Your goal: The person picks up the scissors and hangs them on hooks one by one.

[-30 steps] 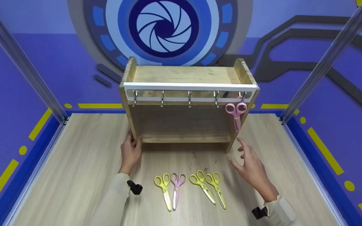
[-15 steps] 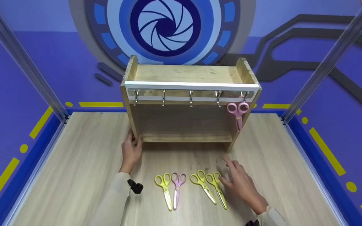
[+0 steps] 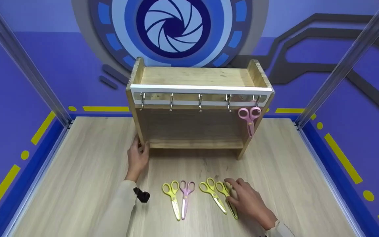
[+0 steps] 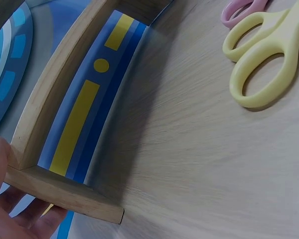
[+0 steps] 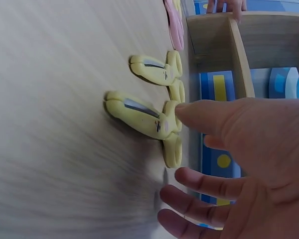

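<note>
With thumb in front and fingers behind, my left hand [image 3: 138, 161] grips the lower left side panel of a wooden rack [image 3: 196, 144]. My right hand [image 3: 250, 200] hovers at the rightmost yellow scissors [image 5: 139, 119], fingers spread and partly covering the handles in the head view. In the right wrist view the thumb tip is at a handle loop; whether it touches cannot be told. Left of them lie another yellow pair of scissors [image 3: 217, 200], pink scissors [image 3: 185, 198] and a third yellow pair [image 3: 173, 199], all handles toward the rack.
A white rail with several metal hooks [image 3: 200, 102] runs across the rack's upper front. Pink scissors [image 3: 250, 119] hang from the rightmost hook. Blue patterned walls [image 3: 21, 85] and metal posts [image 3: 341, 56] enclose the wooden table [image 3: 87, 171].
My right hand has come down and left from beside the rack's right leg to the rightmost yellow scissors. The left hand has kept its grip on the rack.
</note>
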{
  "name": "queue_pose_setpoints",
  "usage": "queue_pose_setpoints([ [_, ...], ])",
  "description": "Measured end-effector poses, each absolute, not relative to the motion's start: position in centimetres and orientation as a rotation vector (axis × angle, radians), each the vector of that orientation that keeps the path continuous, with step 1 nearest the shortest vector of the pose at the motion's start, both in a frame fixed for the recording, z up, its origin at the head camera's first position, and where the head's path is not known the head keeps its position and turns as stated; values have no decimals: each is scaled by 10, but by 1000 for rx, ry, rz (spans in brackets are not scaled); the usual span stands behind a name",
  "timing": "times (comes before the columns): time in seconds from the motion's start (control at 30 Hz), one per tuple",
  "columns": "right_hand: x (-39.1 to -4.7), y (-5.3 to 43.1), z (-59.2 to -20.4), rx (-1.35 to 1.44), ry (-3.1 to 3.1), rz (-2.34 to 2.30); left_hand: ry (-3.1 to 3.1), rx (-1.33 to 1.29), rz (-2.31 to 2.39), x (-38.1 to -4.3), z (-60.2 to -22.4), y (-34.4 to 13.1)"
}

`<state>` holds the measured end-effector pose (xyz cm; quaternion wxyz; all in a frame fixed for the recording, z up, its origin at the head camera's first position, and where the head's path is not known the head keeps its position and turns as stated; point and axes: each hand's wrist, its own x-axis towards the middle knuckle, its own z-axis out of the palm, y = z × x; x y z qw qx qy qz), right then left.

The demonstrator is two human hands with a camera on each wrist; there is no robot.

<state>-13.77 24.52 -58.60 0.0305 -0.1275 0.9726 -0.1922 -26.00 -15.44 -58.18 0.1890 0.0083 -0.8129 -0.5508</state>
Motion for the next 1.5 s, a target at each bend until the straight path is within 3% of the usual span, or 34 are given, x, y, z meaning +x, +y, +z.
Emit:
queue_pose_setpoints([
  [0.67,-134,236,-591,-330,2948,-503,-2279,22,-1558,-259,-583,-154],
  [1.5,-137,264,-587,-247,3034,-441,-2309,55,-1553,-261,-582,-155],
])
